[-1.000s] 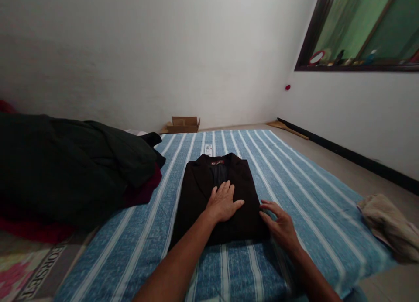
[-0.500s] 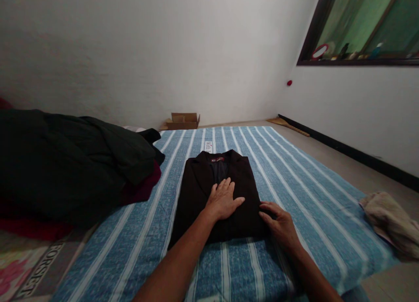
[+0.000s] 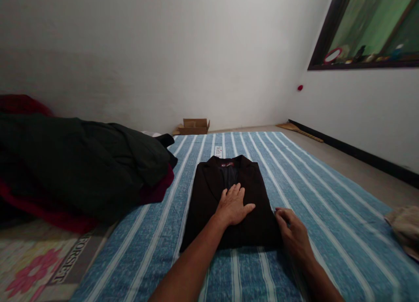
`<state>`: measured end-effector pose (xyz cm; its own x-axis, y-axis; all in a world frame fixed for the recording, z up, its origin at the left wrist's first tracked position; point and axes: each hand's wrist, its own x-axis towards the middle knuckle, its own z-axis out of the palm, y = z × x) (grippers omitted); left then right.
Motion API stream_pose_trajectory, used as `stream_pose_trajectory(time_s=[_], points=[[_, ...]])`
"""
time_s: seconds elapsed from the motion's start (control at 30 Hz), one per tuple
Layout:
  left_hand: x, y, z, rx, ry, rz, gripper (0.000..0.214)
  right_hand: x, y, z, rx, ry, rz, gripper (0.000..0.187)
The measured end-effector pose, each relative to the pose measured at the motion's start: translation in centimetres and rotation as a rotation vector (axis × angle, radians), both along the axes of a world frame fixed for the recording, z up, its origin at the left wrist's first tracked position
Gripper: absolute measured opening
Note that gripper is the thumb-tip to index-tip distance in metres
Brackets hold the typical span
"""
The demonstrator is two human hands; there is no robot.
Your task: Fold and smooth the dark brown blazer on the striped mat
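A dark brown suit jacket [image 3: 203,206] lies folded into a rectangle, its collar at the far end and a small label inside the neck. My left hand [image 3: 234,204] rests flat on the front of it, fingers stretched and thumb out to the side. At the jacket's right edge, my right hand [image 3: 293,232] is closed with its fingers curled, touching the side of the cloth. The undersides of those fingers are partly hidden.
The jacket lies on a blue and white striped sheet [image 3: 157,249]. A heap of clothes with a dark green garment [image 3: 85,158] on top is at the left. A cardboard box [image 3: 194,129] sits by the wall, and a beige cloth [image 3: 406,228] lies at the right edge.
The view has turned slightly left, so everything sits further right. My right hand's fingers have curled in more at the jacket's edge. My left hand stays flat on the jacket.
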<state>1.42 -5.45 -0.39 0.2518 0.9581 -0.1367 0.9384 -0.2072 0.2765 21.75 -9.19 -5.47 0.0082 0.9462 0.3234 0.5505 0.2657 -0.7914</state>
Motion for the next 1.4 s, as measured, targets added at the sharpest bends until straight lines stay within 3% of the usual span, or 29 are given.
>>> stream_pose_trajectory(time_s=[0.17, 0.33, 0.47, 0.6, 0.77, 0.87, 1.0, 1.1, 1.23, 1.4], points=[[0.0, -0.1, -0.1, 0.004, -0.023, 0.007, 0.076, -0.8, -0.4, -0.2, 0.207, -0.092, -0.057, 0.027], [0.0, -0.2, -0.1, 0.002, -0.019, 0.006, 0.073, -4.1, -1.8, 0.6, 0.458, -0.336, 0.132, 0.03], [-0.3, 0.0, -0.4, -0.009, -0.021, -0.014, 0.065, -6.7, -3.2, 0.3, 0.54, -0.529, 0.227, 0.043], [-0.8, 0.4, -0.5, -0.032, -0.125, -0.004, 0.063, -7.8, -3.8, -1.0, 0.544, -0.64, 0.176, 0.056], [-1.1, 1.0, -0.3, 0.021, -0.347, 0.085, 0.045, -7.6, -3.7, -1.8, 0.55, -0.695, 0.162, 0.05], [-1.1, 1.0, -0.2, 0.125, -0.522, 0.119, 0.038, -7.5, -3.8, -1.2, 0.549, -0.678, 0.158, 0.048], [-2.3, 0.4, 0.9, 0.385, -0.771, 0.224, 0.03, -7.9, -3.5, 0.6, 0.549, -0.615, 0.17, 0.043], [-4.8, -0.2, 1.9, 0.546, -0.757, 0.39, 0.025, -8.9, -2.7, 2.3, 0.543, -0.568, 0.218, 0.036], [-8.7, -1.2, 2.3, 0.639, -0.623, 0.614, 0.018, -10.7, -1.2, 4.2, 0.469, -0.515, 0.275, 0.034], [-10.9, -1.8, 1.6, 0.629, -0.438, 0.64, 0.014, -12.1, -0.4, 3.9, 0.331, -0.54, 0.381, 0.038]])
